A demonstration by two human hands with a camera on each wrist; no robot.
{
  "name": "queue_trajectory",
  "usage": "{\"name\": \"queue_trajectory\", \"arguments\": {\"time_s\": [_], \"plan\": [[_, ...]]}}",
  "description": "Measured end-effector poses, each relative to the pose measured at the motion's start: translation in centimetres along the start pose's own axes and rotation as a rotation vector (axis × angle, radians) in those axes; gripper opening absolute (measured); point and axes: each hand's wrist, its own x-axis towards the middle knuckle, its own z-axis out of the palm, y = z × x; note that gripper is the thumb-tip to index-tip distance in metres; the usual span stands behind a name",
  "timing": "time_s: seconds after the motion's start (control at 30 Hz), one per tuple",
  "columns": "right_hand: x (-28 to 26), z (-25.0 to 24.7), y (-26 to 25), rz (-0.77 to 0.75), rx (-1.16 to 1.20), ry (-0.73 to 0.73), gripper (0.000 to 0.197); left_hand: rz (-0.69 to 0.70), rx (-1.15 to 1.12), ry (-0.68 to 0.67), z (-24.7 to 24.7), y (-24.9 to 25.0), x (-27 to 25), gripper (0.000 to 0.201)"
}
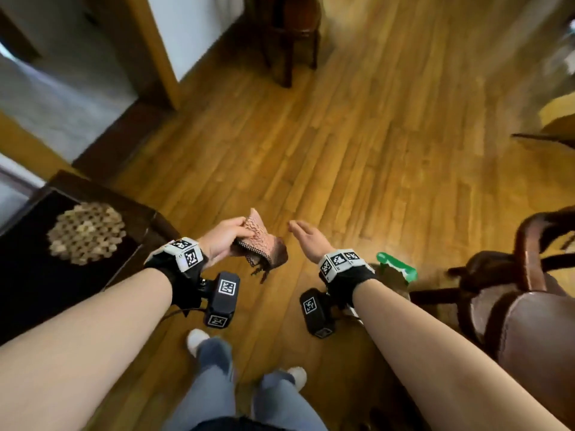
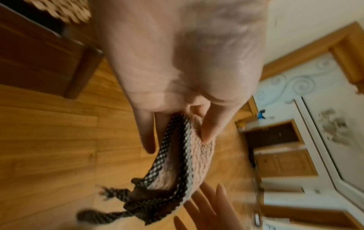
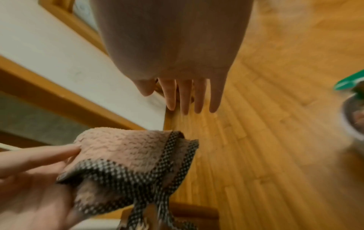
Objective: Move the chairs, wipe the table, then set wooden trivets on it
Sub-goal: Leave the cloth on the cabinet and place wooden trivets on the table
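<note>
Head view, with both wrist views. The left hand grips a folded pink cloth over the wood floor, thumb on one face and fingers beneath it; the cloth's checkered border and a loose tie hang below the hand. In the left wrist view the thumb presses the pink pile while the other fingers lie under the fold. The right hand is just beside the cloth, apart from it, with fingers straight and relaxed and nothing in it; the right wrist view shows its four fingers extended side by side above the floor, the cloth lying lower and to the left of them. Left of the cloth, a dark table carries one round wooden trivet, flat on its top near the corner. Right of the cloth, a dark chair stands on the floor; a second chair stands farther off, beyond the cloth. A green-topped object sits between the right hand and the nearer chair; its kind cannot be told.
</note>
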Motion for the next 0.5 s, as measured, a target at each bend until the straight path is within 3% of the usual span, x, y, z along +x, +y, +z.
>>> {"name": "queue_trajectory", "arguments": {"time_s": [0.13, 0.23, 0.37, 0.5], "plan": [[4.0, 11.2, -9.6, 0.154, 0.153, -0.370, 0.064, 0.039, -0.100, 0.127, -11.0, -0.6, -4.2, 0.021], [5.5, 19.0, -15.4, 0.179, 0.188, -0.522, 0.068, 0.051, -0.138, 0.240, -18.7, -1.4, -6.9, 0.023], [6.0, 26.9, -21.4, 0.203, 0.175, -0.651, 0.047, 0.011, -0.179, 0.401, -27.7, -4.0, -10.1, 0.024], [7.1, 32.7, -25.2, 0.121, -0.020, -0.697, 0.041, -0.010, -0.151, 0.598, -34.7, -7.7, -12.7, 0.018]]}}
